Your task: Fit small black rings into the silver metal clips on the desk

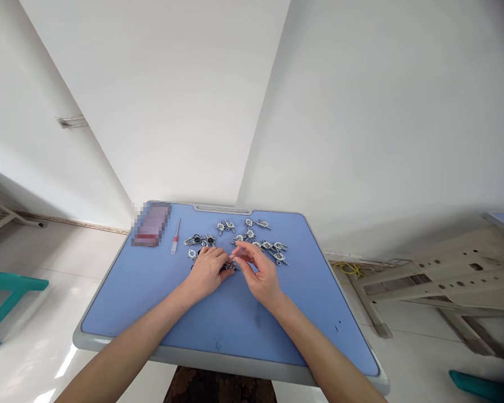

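My left hand [210, 270] rests low over the desk, its fingers curled round a small silvery metal part [230, 266] and hiding most of it. Close on the right, my right hand [261, 275] has thumb and index finger pinched together just above that part; what sits between them is too small to make out. Beyond the left hand lie several metal parts with round black centres [197, 239], along with a bare oval flange plate [192, 254]. Several silvery parts with flanges and prongs [279, 257] are scattered behind and beside the right hand.
A screwdriver [175, 239] with a clear and red handle lies on the blue desk [121, 302], left of the parts. Near the far left corner is a pixelated reddish object [152, 224]. White walls stand behind; a green stool [12, 282] is on the left, a beige metal frame [437, 280] on the right.
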Available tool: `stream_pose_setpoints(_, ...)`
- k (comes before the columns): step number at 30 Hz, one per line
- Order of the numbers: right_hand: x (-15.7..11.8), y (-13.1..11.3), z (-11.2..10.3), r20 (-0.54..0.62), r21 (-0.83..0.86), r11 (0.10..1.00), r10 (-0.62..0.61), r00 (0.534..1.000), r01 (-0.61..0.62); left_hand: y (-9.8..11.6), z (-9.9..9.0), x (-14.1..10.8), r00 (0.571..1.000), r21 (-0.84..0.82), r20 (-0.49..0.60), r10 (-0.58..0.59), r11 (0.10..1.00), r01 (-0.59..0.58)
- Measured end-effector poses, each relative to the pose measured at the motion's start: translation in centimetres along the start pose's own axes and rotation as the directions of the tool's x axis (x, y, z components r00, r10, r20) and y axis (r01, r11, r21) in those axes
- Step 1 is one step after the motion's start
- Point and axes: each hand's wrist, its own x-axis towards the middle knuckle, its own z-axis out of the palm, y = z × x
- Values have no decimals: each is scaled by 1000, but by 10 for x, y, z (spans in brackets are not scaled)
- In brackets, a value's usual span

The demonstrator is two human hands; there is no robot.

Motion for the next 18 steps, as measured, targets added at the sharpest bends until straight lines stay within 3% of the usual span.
stream_pose_setpoints(11, 1, 3, 2, 55, -138, 984, -104, 993, 111, 1, 1, 0, 1000, 16, -21, 15, 1000, -14)
stream_pose_setpoints(18, 1, 6, 8, 12, -233, 956, -180, 984, 177, 1, 2, 1, 999, -3, -40, 23, 1000, -23)
